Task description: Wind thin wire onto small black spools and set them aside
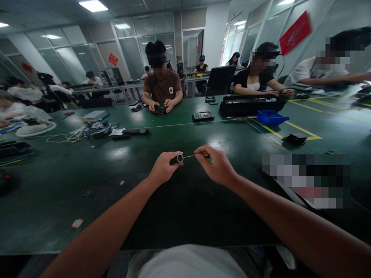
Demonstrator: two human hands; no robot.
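Observation:
My left hand (162, 170) is closed around a small black cylinder (179, 158) with a pale, round-rimmed end facing me. Its exact kind does not show, and my fingers cover part of its body. In my right hand (216, 164), thumb and fingers pinch a thin screwdriver (189, 156) with a reddish handle. The metal shaft points left, its tip at or very near the cylinder's rim; whether they touch I cannot tell. Both hands are just above the green tabletop (185, 216), in the middle of the view.
Ahead lie a hard drive (203, 116), a long black device (251, 105) and a blue tray (271, 117). To the left are an electric screwdriver (136, 131) and bundled cables (97, 129). A black part (295, 138) sits to the right. A person (162, 87) works opposite.

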